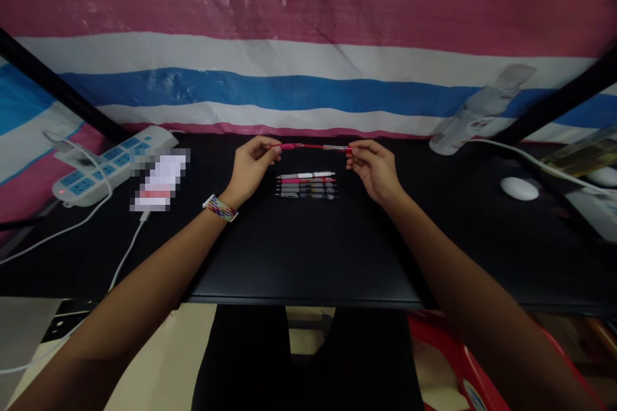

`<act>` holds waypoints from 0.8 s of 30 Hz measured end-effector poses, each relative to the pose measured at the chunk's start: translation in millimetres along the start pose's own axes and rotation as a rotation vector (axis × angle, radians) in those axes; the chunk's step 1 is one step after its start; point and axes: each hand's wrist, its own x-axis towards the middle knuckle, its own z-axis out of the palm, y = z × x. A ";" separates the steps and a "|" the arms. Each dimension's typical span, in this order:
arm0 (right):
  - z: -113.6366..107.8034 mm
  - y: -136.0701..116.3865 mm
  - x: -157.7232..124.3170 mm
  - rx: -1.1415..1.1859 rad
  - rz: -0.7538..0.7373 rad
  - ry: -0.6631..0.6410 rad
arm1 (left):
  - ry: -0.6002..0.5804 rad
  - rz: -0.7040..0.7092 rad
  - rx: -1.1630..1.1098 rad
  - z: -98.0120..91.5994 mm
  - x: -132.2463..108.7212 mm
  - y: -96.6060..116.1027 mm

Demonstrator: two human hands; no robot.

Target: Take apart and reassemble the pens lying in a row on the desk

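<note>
Above the far part of the black table, my left hand point(254, 166) pinches the left end of a pink pen piece point(290, 146). My right hand point(373, 168) pinches the right end of a red and clear pen piece point(332, 147). The two pieces lie in one line between my hands and seem to meet in the middle; whether they are joined is too small to tell. Just below, several pens lie side by side in a row, with a white pen point(306, 175) at the back and a pink-red pen point(303, 180) before it.
On the black table point(299, 257), a power strip point(116, 164) and a blurred phone point(159, 180) with a cable are at left. A clear bottle point(475, 115), a white mouse point(519, 189) and a white cable are at right. A striped sheet point(308, 19) hangs behind.
</note>
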 end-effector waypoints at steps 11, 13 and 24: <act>4.3 -3.7 -2.2 0.057 0.017 0.058 | -0.009 0.018 0.041 0.0 0.0 0.5; 3.9 -3.8 -2.0 0.051 0.015 0.063 | -0.010 0.016 0.033 -0.8 0.2 -0.2; 1.5 -1.8 -0.1 0.072 -0.014 0.097 | 0.006 -0.001 0.000 -0.3 1.4 0.9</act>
